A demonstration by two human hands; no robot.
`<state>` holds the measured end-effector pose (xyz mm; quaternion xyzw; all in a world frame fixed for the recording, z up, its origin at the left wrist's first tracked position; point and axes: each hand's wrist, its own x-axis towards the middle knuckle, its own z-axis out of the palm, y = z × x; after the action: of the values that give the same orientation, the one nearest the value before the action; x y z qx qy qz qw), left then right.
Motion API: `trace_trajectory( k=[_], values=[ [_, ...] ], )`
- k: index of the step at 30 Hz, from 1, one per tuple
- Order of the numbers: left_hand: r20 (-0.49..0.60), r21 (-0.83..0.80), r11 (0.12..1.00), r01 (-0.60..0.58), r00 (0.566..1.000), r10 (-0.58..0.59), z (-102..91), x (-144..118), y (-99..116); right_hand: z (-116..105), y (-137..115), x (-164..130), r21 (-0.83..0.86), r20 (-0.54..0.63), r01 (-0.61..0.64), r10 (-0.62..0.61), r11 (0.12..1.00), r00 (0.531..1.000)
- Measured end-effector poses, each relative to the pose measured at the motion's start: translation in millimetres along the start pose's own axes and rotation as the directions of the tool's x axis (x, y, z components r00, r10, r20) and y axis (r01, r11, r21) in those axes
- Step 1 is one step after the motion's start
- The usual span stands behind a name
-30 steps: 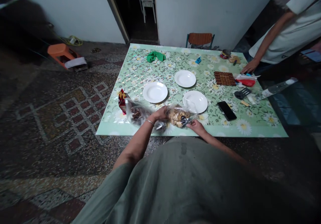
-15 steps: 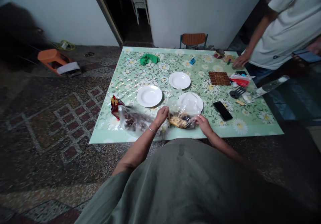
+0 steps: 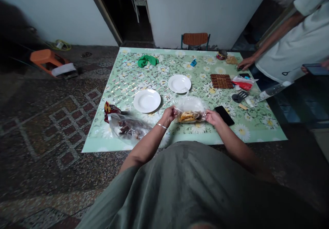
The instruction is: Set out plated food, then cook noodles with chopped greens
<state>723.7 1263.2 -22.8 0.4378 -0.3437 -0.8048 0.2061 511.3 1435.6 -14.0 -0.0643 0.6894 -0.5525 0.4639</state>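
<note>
A clear plastic bag [image 3: 190, 116] with yellowish and dark pieces of food in it is stretched between my hands. My left hand [image 3: 169, 114] is closed on the bag's left end, and my right hand [image 3: 212, 117] grips its right end. Behind it, a white plate [image 3: 199, 101] is partly covered by the clear film. Two more white plates stand farther off, one round plate [image 3: 147, 101] to the left and another plate [image 3: 179, 84] beyond the bag. Left of my left forearm lies a second clear bag [image 3: 131, 128] holding dark brown pieces.
A red packet [image 3: 111, 110] stands at the table's left. On the right are a black phone [image 3: 224, 115], a brown slatted mat [image 3: 221, 81], a black spatula [image 3: 240, 96] and a clear bottle [image 3: 275, 90]. A green cloth [image 3: 148, 61] lies at the back. Another person's hand [image 3: 246, 63] rests at the right edge.
Both my hands have moved the food bag slightly forward, holding it more level and taut. The view has shifted a little. The other person's hand has moved slightly at the table edge.
</note>
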Motion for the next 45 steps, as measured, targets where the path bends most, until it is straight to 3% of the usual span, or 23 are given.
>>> trace_trajectory(
  k=[3, 7, 10, 14, 16, 18, 21, 25, 27, 31, 35, 38, 42, 45],
  values=[
    [-0.039, 0.029, 0.999, 0.016, 0.999, -0.015, 11.5, 27, 6, 5, -11, 30, 0.021, -0.059, -0.220, 0.221, 0.975, 0.973],
    [-0.071, 0.082, 0.995, -0.050, 0.996, 0.056, 10.5, 33, 2, 1, -11, 38, -0.008, -0.065, -0.233, 0.232, 0.972, 0.970],
    [-0.082, 0.230, 0.958, -0.174, 0.977, 0.197, -4.7, 18, -16, -5, 5, 26, -0.130, -0.052, -0.068, 0.062, 0.989, 0.997],
    [0.008, 0.635, 0.682, -0.363, 0.886, 0.464, -20.6, -2, -44, -5, 27, 18, -0.427, -0.041, 0.191, -0.230, 0.884, 0.972],
    [0.018, 0.676, 0.627, -0.388, 0.859, 0.512, -18.3, -6, -49, -1, 26, 20, -0.515, -0.002, 0.309, -0.361, 0.800, 0.932],
    [0.009, 0.606, 0.686, -0.402, 0.866, 0.499, -8.8, -6, -45, 3, 16, 24, -0.483, 0.025, 0.378, -0.419, 0.790, 0.907],
    [0.025, 0.360, 0.846, -0.393, 0.911, 0.412, 11.8, -2, -27, 7, -7, 29, -0.294, 0.018, 0.392, -0.405, 0.872, 0.914],
    [-0.079, 0.052, 0.975, -0.215, 0.973, 0.218, 33.8, 0, -7, 13, -28, 30, -0.114, -0.127, 0.403, -0.416, 0.908, 0.901],
    [-0.094, -0.003, 0.990, -0.143, 0.985, 0.143, 40.4, -3, -6, 17, -30, 30, -0.098, -0.179, 0.390, -0.402, 0.915, 0.898],
    [-0.040, 0.005, 0.989, -0.146, 0.988, 0.146, 47.7, -10, -12, 22, -26, 31, -0.140, -0.093, 0.467, -0.481, 0.873, 0.872],
    [-0.080, 0.062, 0.992, -0.112, 0.990, 0.117, 49.4, -13, -13, 20, -26, 32, -0.188, -0.092, 0.404, -0.426, 0.895, 0.900],
    [-0.033, 0.065, 0.984, -0.167, 0.985, 0.170, 50.2, -15, -9, 20, -28, 28, -0.204, -0.006, 0.469, -0.480, 0.859, 0.877],
    [-0.096, 0.063, 0.981, -0.183, 0.977, 0.189, 53.9, -20, 0, 21, -35, 22, -0.224, 0.028, 0.504, -0.511, 0.834, 0.859],
    [0.006, 0.049, 0.969, -0.241, 0.970, 0.241, 55.8, -21, 4, 18, -42, 25, -0.216, 0.042, 0.553, -0.558, 0.805, 0.829]
  ],
)
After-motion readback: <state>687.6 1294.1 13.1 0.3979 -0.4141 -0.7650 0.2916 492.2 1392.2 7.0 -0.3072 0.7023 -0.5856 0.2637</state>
